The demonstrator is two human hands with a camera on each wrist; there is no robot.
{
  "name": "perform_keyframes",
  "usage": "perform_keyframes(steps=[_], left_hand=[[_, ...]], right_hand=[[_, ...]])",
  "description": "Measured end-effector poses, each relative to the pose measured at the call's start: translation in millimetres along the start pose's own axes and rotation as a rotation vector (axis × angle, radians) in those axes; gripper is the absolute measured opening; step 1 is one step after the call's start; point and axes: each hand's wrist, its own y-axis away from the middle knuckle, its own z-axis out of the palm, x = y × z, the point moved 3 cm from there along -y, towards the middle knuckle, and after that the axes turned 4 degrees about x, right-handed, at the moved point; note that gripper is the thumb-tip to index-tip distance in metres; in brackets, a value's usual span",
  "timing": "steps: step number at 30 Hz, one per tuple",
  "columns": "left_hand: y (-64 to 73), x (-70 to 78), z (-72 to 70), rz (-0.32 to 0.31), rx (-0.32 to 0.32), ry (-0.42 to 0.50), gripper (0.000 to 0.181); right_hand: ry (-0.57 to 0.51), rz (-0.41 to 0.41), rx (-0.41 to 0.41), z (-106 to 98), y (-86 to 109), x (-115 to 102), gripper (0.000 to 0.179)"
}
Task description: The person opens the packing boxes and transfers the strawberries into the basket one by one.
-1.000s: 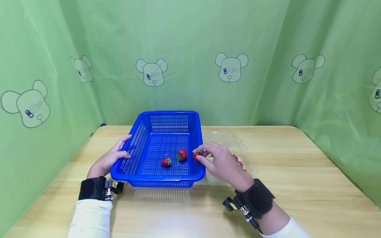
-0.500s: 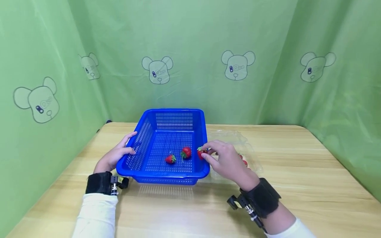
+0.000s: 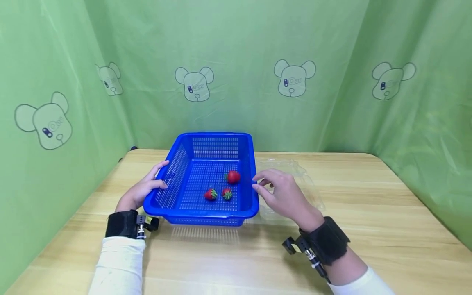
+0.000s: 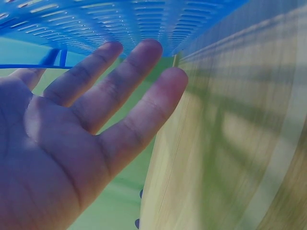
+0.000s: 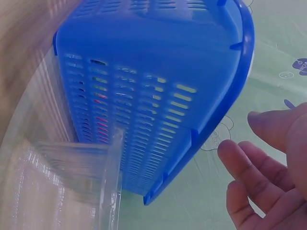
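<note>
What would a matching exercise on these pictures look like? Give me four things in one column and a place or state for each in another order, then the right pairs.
Things:
1. Left hand
2. Red fruits
3. Right hand
4. Clear plastic container

Places and states:
A. Near the right rim of the blue basket, holding nothing
B. On the table to the right of the basket, see-through
C. Thumb over the basket's left rim
D. Three in number, lying inside the basket

Right pairs: 1-C, 2-D, 3-A, 4-B.
</note>
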Motion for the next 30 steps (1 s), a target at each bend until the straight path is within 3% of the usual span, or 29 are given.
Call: perform_keyframes(steps=[5,12,22,30], left_hand=[[0.2,1.1,0.1,0.0,-0.007,-0.002,0.087],[-1.0,2.1,-1.8,-0.012,-0.012,-0.018,0.085],[3.0,3.5,-2.0,-0.014,-0.032,-0.005,0.085],[5.5,6.0,-1.6,-0.01,-0.039,0.001,0.085]], right_hand=[[-0.002,0.01,-0.004,-5,-0.4,2,0.011],[0.028,0.107,-0.027,-15,0.7,8,0.013],[0.101,0.263,-0.163,-29,-0.8,24,0.014],[0.138,0.452,-0.32,-35,3.9,42,0.023]])
